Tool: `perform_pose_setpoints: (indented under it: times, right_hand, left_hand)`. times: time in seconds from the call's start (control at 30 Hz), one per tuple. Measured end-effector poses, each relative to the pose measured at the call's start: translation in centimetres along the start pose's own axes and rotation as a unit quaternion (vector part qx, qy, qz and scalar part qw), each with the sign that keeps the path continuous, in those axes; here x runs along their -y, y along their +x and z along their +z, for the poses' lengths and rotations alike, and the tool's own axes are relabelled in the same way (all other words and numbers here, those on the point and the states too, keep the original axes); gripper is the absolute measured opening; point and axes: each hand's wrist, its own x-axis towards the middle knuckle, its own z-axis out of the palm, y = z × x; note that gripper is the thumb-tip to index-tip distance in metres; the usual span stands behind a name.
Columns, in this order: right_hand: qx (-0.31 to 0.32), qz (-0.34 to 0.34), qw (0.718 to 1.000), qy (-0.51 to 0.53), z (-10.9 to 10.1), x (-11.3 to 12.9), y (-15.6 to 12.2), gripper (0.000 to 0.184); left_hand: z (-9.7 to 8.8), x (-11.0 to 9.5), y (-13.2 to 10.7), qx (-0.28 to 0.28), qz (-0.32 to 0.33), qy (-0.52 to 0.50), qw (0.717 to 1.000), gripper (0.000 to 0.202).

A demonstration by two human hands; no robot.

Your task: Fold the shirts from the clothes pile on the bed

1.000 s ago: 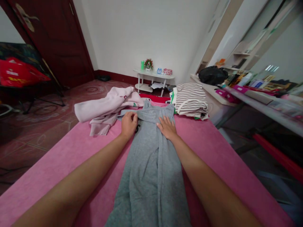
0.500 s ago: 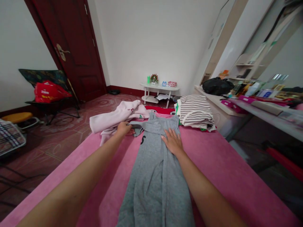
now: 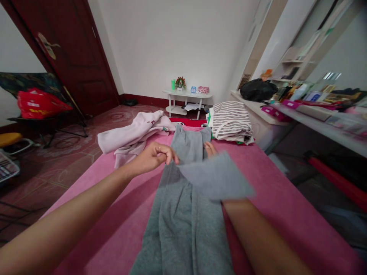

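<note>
Left hand [image 3: 156, 156] curls by the blurred grey flap [image 3: 219, 177], right hand [image 3: 210, 149] behind — I cannot tell whether fingers grip.

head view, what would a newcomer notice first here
Probably the grey garment along the middle of the pink cover, its blurred flap in front of the right forearm and the left hand near the flap's tip. Next, the red bag on the chair at far left, and the striped clothes at back right.

Grey garment [image 3: 177, 214], flap [image 3: 218, 177] aloft
</note>
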Motion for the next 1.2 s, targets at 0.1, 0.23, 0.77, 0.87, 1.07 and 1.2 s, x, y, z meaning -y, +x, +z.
perform_pose_setpoints:
  times: [0.1, 0.23, 0.77, 0.87, 1.07, 1.2]
  right_hand:
    - [-0.016, 0.007, 0.999, 0.037, 0.0, -0.7, 0.3, 0.049]
    - [-0.005, -0.008, 0.999, 0.047, 0.2, -0.8, 0.2, 0.038]
    - [0.114, -0.072, 0.990, 0.037, -2.0, 1.3, -2.3, 0.021]
    - [0.144, -0.084, 0.985, 0.033, -2.3, 1.9, -2.8, 0.025]
    - [0.214, -0.133, 0.962, -0.103, -2.7, 3.1, -4.9, 0.032]
    - [0.244, -0.166, 0.942, -0.161, -3.3, 4.5, -7.0, 0.032]
  left_hand:
    - [1.5, 1.3, -2.2, 0.041, -0.025, 0.035, 0.998, 0.025]
    - [3.7, 2.1, -3.6, 0.067, 0.025, 0.152, 0.986, 0.048]
    - [8.0, 1.0, -1.8, 0.121, 0.091, 0.220, 0.964, 0.025]
    - [7.3, -0.1, -4.3, 0.157, 0.053, 0.167, 0.972, 0.031]
    - [8.2, -0.7, -6.8, 0.176, -0.068, 0.207, 0.960, 0.083]
    - [9.3, 0.7, -5.5, 0.112, -0.073, 0.249, 0.959, 0.044]
